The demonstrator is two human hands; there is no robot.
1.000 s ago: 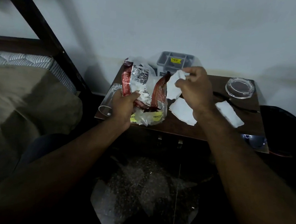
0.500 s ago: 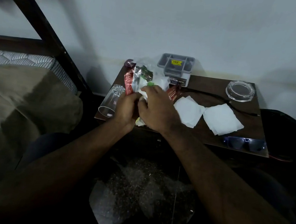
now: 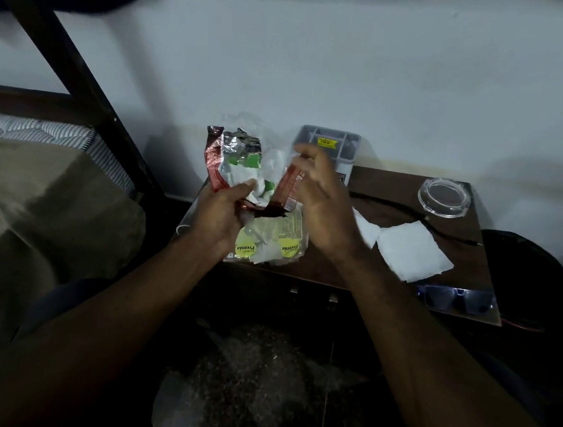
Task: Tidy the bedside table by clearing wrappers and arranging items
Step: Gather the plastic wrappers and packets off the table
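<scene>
Wrappers (image 3: 243, 171): foil and film bundle, held above the tabletop (image 3: 396, 190), left of the organizer (image 3: 328, 143). Your left hand (image 3: 220, 214) grips its lower edge; your right hand (image 3: 322, 203) is open beside it, fingers loose. Likely light, crinkly, slippery; pinch low, where layers bunch. Long axis upright, open end up.

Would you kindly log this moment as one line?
left hand: gripping wrappers | right hand: open beside them | napkins: on table
</scene>
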